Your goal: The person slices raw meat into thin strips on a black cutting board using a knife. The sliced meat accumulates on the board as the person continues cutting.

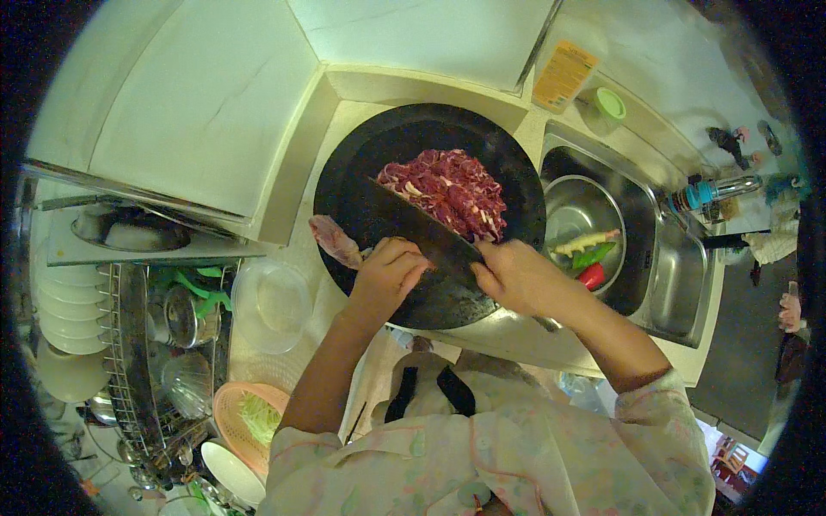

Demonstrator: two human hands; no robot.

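Observation:
In my right hand [513, 274] is the handle of a wide, dark-bladed cleaver [429, 222]. Its blade slants to the upper left across a round black cutting board [348, 171]. A mound of thinly cut red meat [448, 190] with pale fatty bits lies along the blade's far side. My left hand [392, 269] is on the near side of the blade, fingers curled down close to it; what lies under the fingertips is hidden. Beside that hand, a larger uncut piece of meat [337, 242] rests at the board's left edge.
To the right, a metal sink [677, 303] holds a steel bowl [623, 245] with a pale root, a green pepper and a red one. At left are a clear plastic container [271, 306], a dish rack [119, 335] with plates, and an orange basket [226, 413] of pale green shreds. Another person's hand [789, 309] shows far right.

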